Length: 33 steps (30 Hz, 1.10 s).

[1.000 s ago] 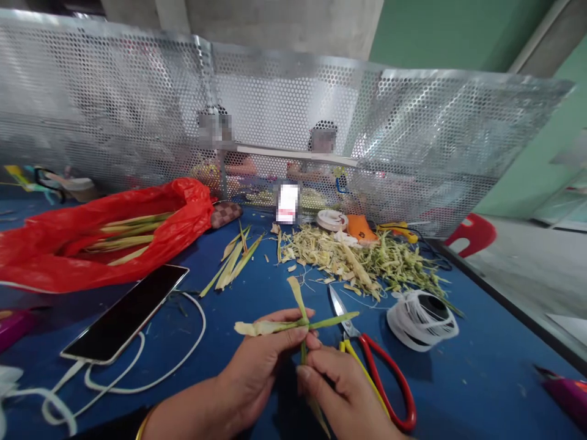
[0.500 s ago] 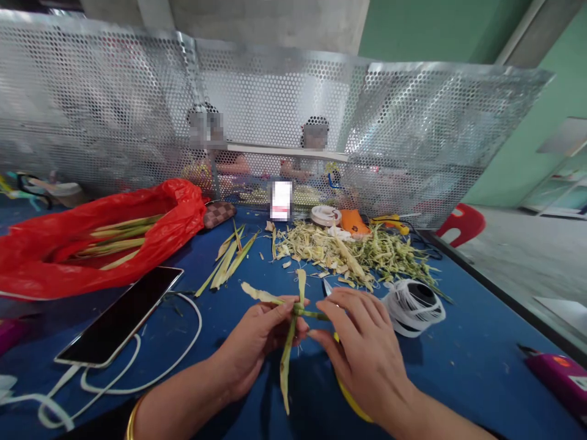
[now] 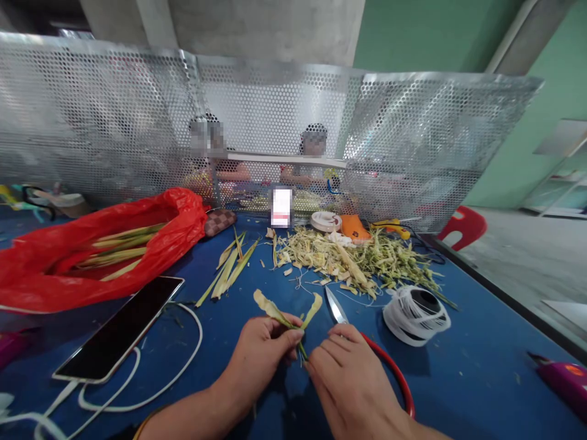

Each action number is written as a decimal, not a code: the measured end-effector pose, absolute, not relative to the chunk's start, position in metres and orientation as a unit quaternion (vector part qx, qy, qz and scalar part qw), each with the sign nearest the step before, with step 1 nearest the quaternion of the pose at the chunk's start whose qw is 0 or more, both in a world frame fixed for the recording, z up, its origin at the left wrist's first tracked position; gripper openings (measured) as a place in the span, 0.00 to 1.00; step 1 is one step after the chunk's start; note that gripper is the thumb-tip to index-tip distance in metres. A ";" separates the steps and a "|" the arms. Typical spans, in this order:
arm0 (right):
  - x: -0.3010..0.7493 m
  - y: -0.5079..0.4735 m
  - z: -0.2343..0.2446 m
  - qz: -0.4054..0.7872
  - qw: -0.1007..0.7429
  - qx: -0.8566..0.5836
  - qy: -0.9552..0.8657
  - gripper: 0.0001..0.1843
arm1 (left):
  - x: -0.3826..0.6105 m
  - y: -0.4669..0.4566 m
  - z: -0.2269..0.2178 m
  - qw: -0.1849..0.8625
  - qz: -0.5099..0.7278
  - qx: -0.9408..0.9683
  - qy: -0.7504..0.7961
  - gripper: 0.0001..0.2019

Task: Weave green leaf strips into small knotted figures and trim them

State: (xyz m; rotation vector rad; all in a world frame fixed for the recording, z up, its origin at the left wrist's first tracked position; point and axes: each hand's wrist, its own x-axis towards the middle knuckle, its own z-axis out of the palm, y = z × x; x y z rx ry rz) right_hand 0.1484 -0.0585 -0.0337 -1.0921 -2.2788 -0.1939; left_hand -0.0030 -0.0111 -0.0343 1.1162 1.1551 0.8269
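Observation:
My left hand [image 3: 270, 348] is closed, its thumb and fingers pinching a small bundle of crossed green-yellow leaf strips [image 3: 271, 307]. Two pale, flat ends stick up from the grip, and a thin green end points down to the right. At that lower end my right hand [image 3: 346, 373] is closed, its fingertips on the strip and partly hiding it. Scissors [image 3: 336, 305] lie on the blue table under and behind my right hand; the blade and a red handle show. A spool of white string [image 3: 416, 315] stands to the right.
A red plastic bag [image 3: 183, 205] holds long leaf strips; loose leaf strips [image 3: 232, 266] lie beside it. A phone [image 3: 121, 327] with white cable is at left. Leaf scraps [image 3: 330, 256] are heaped ahead, before a perforated metal screen [image 3: 275, 91]. Two people sit behind it.
The strips, spread in a cross before, are now drawn together in my left hand. My right hand has moved down and curled its fingers, uncovering more of the scissors.

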 end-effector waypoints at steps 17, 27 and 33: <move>0.176 -0.041 -0.021 0.007 0.245 -0.443 -0.862 0.12 | -0.007 -0.011 -0.024 0.646 0.269 0.550 0.456 0.15; 0.173 -0.037 -0.020 0.342 0.331 -0.518 -0.710 0.07 | -0.004 -0.022 -0.026 0.659 0.180 0.590 0.430 0.15; 0.160 -0.041 -0.029 0.467 0.419 -0.533 -0.567 0.13 | -0.001 -0.028 -0.026 0.640 0.162 0.597 0.455 0.16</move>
